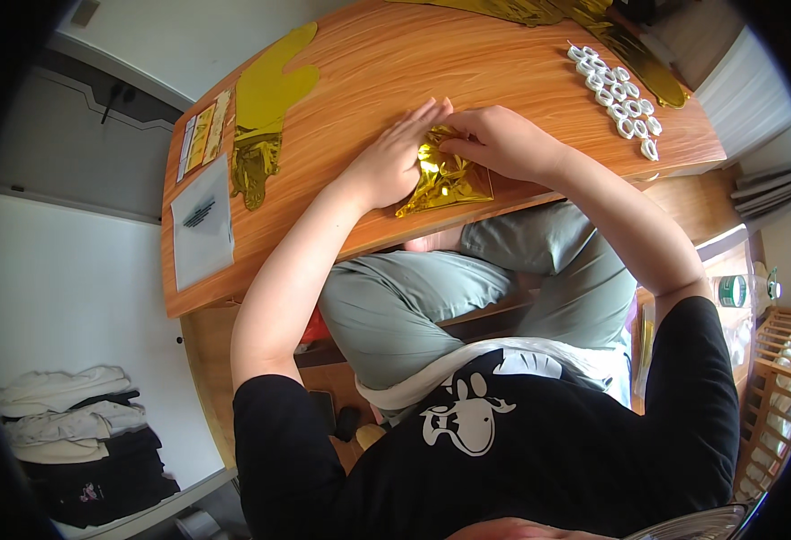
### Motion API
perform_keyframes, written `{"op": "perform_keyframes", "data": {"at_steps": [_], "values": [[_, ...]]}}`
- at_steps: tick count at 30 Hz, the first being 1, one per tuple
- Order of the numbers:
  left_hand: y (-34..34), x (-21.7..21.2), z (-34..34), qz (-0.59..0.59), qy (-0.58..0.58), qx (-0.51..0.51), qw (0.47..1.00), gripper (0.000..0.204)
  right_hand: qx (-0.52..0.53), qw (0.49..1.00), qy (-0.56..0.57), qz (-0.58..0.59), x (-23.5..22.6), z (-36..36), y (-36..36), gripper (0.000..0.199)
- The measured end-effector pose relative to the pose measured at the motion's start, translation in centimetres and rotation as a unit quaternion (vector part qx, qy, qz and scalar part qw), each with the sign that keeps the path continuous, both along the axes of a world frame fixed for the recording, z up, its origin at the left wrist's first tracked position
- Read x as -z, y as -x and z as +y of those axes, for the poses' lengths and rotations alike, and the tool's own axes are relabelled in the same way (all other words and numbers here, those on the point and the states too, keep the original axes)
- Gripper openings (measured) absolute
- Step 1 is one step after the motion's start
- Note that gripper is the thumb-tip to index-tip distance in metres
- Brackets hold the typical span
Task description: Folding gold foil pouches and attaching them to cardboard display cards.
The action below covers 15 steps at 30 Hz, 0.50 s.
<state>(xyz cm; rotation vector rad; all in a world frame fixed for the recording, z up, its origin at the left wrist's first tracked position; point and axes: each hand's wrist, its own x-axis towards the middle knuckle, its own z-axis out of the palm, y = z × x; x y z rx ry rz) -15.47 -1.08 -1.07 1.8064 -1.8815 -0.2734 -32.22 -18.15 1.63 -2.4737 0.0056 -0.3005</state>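
Both hands press on crumpled gold foil (443,176) at desk edge (341,54): left hand (395,162) flat & open pins it, right hand (499,139) pinches top w/ curled fingers.

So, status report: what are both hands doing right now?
Left hand and right hand pressing crumpled gold foil sheet on wooden table. Nothing in the way.

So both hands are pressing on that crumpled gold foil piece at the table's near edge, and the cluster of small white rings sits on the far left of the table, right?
Not quite. The cluster of small white rings sits on the far right of the wooden table, as the head view shows. The rest holds: the left hand and right hand both press on the crumpled gold foil piece at the near edge.
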Motion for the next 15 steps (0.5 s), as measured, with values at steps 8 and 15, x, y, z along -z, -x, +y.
{"op": "perform_keyframes", "data": {"at_steps": [8, 15], "values": [[-2.2, -3.7, 2.6, -0.028, -0.094, -0.047, 0.994, 0.081, -0.017, 1.0, 0.014, 0.001, -0.2, 0.0, -0.4, 0.028], [-1.9, -2.6, 5.2, -0.018, -0.165, -0.028, 0.986, 0.097, 0.002, 1.0, 0.024, 0.012, -0.4, 0.8, -0.2, 0.03]]}}
